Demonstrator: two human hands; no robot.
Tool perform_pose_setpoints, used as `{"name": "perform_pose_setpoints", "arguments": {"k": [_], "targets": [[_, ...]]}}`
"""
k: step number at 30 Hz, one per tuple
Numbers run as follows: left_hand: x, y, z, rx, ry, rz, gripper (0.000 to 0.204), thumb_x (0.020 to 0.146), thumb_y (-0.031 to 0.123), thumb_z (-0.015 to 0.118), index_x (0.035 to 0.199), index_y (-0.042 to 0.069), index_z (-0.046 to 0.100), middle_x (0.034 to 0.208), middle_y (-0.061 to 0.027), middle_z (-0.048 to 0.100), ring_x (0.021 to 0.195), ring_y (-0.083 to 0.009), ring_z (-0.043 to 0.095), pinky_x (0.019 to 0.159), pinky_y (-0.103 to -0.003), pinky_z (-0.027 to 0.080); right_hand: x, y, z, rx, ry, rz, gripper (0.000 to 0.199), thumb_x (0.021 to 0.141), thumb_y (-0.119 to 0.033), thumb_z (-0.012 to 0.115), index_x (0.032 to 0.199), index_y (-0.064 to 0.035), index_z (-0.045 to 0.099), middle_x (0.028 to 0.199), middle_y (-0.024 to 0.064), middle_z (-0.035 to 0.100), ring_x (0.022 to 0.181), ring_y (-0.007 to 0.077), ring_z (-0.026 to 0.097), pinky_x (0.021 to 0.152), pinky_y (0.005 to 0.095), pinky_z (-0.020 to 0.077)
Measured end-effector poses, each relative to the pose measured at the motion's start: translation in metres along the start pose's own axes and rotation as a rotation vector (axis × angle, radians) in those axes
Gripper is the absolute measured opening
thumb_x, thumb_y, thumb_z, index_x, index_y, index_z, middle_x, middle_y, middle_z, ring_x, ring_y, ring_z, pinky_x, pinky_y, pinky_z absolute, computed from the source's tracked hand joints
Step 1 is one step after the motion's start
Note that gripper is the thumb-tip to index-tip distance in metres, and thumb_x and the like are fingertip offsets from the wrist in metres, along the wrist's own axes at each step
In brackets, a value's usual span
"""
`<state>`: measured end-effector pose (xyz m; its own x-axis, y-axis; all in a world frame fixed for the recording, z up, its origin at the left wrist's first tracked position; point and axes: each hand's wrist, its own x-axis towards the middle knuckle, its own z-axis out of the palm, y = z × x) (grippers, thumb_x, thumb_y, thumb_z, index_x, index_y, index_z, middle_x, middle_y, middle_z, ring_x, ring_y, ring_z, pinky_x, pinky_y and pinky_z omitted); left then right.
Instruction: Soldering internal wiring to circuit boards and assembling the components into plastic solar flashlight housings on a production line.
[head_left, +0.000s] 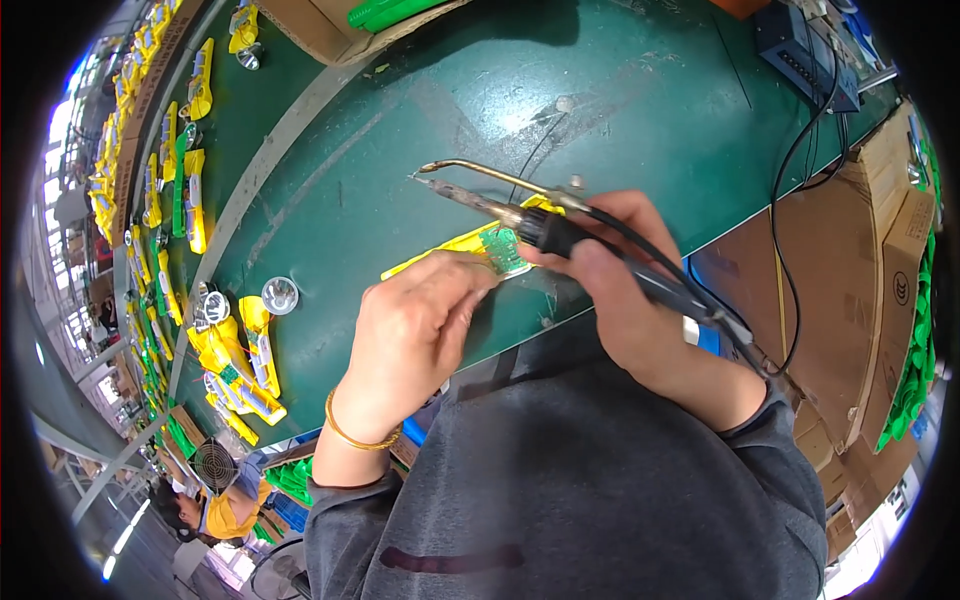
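Observation:
My left hand (415, 325) grips a long yellow plastic part (440, 250) fitted with a small green circuit board (503, 248), holding it just above the green table (620, 110). My right hand (625, 275) is closed around the black handle of a soldering iron (520, 215). The iron's metal tip and a curved metal feed tube point left, past the board. Its black cable runs back over my right wrist. A gold bangle sits on my left wrist.
A pile of yellow parts with round reflectors (240, 350) lies at the table's left. More yellow parts (190, 160) line a conveyor strip beyond. Cardboard boxes (880, 250) stand on the right, a dark power unit (800, 45) at the back right. Another person (215, 510) is at lower left.

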<state>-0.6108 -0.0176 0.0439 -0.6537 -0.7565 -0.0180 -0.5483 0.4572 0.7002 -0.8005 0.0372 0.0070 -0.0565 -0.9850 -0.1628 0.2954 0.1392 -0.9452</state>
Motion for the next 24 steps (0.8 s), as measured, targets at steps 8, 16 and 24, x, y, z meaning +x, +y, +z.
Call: {"name": "perform_pose_setpoints", "arguments": {"k": [8, 16, 24], "targets": [[0.0, 0.003, 0.014, 0.167, 0.096, -0.01, 0.028, 0.067, -0.005, 0.065, 0.091, 0.008, 0.069, 0.083, -0.0045, 0.056, 0.064, -0.0193, 0.059, 0.056, -0.032, 0.049, -0.018, -0.018, -0.033, 0.249, 0.109, -0.049, 0.032, 0.092, -0.024, 0.055, 0.111, -0.0025, 0.041, 0.106, 0.0111, 0.056, 0.095, 0.0209, 0.062, 0.088, 0.0447, 0.053], [0.005, 0.014, 0.024, 0.204, 0.225, -0.047, 0.02, 0.065, 0.001, 0.071, 0.083, 0.009, 0.07, 0.077, -0.0024, 0.06, 0.076, -0.0212, 0.055, 0.069, -0.033, 0.038, -0.015, -0.015, -0.033, 0.281, 0.171, -0.007, 0.029, 0.091, -0.021, 0.054, 0.11, -0.0011, 0.045, 0.096, 0.0114, 0.061, 0.087, 0.0181, 0.063, 0.083, 0.0426, 0.054], [0.013, 0.007, 0.026, 0.266, 0.21, -0.014, 0.014, 0.067, 0.001, 0.072, 0.077, 0.007, 0.066, 0.078, -0.0044, 0.062, 0.076, -0.0235, 0.054, 0.07, -0.033, 0.039, -0.016, -0.025, -0.05, 0.042, 0.179, 0.029, 0.035, 0.088, -0.025, 0.06, 0.105, -0.0002, 0.043, 0.091, 0.0129, 0.061, 0.081, 0.021, 0.064, 0.078, 0.0375, 0.0537]]}}
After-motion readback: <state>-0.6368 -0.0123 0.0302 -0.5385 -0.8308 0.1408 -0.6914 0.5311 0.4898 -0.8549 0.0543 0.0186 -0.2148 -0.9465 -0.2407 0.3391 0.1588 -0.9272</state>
